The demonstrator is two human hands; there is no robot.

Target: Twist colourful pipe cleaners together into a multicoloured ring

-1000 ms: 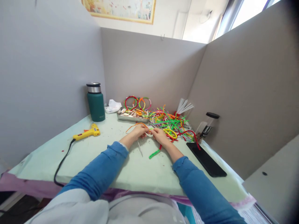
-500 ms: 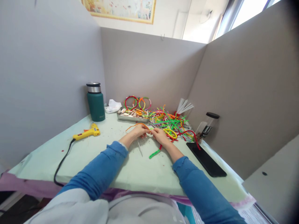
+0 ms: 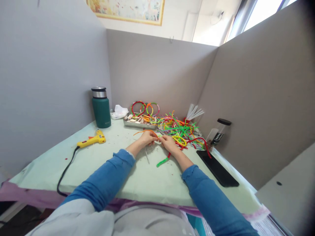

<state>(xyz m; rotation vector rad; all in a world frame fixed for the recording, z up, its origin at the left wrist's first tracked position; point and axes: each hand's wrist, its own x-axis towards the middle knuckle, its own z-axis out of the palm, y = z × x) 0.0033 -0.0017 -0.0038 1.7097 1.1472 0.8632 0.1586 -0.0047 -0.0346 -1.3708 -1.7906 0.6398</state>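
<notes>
My left hand [image 3: 148, 137] is closed around an orange pipe cleaner [image 3: 140, 131], whose loose end curves out to the left. My right hand [image 3: 167, 143] pinches at the same spot, fingertips almost meeting the left ones; an orange bit shows between them. A thin whitish-grey strand [image 3: 147, 156] slants down below the left hand; whether it is held or lies on the table I cannot tell. Beneath my right wrist, a green and red pipe cleaner [image 3: 162, 162] sticks out over the tabletop. The fingertips' exact grip is too small to make out.
A heap of coloured pipe cleaners [image 3: 183, 127] lies behind my right hand. Beyond my hands stands a metal tray [image 3: 140, 125] with small pieces and coloured rings [image 3: 138, 108]. A yellow glue gun [image 3: 92, 140] and green bottle [image 3: 101, 111] are left, a black phone [image 3: 218, 168] right.
The orange pipe cleaner's loose end and the whitish strand have shifted very slightly. Both hands stay in nearly the same place, still pinching together.
</notes>
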